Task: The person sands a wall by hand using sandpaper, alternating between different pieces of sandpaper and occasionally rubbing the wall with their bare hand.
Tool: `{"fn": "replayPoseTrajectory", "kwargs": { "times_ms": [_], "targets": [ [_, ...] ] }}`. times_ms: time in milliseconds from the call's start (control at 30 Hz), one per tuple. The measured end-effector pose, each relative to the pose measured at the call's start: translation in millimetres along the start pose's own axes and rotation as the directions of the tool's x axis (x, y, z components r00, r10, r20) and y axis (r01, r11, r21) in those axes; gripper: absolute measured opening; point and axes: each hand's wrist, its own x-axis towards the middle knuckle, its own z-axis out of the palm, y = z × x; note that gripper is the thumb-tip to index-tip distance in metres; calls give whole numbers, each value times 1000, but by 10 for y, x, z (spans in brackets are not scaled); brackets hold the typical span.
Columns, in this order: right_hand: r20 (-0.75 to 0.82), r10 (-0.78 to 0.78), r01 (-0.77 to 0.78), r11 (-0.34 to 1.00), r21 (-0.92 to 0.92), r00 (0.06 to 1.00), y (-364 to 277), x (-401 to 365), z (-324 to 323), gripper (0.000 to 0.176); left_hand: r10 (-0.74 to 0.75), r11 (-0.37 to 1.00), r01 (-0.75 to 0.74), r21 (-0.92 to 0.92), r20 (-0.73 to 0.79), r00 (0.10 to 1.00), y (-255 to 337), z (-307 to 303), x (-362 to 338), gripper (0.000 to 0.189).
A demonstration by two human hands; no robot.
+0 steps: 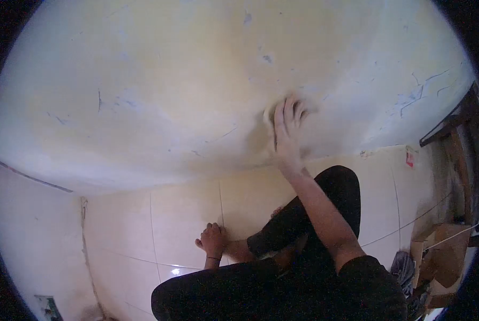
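Note:
My right hand (288, 125) presses against the pale yellowish wall (186, 69), its fingers bent over a pale flat pad (268, 115). Only the left edge of the pad shows, so its exact kind is hidden, and the fingertips are slightly blurred. Low on the tiled floor (186, 206), my left hand (212, 239) rests beside my bare ankle, with a thin dark band at the wrist. Its fingers are bent but slightly apart, the thumb stands out to the left, and nothing shows in it.
My folded legs (303, 214) in dark trousers are close to the wall. To the right stand an opened cardboard box (440, 257), a dark cloth or bag (403, 270) and a dark wooden frame (459, 144). A small red-and-white piece (409, 157) lies near the wall's foot. Scuffs mark the wall.

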Motion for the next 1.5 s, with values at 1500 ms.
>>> {"fn": "replayPoseTrajectory", "kwargs": {
  "times_ms": [1500],
  "targets": [
    [261, 70, -69, 998, -13, 963, -180, -34, -92, 62, 16, 999, -17, 37, 25, 1000, -11, 28, 7, 25]
  ]
}}
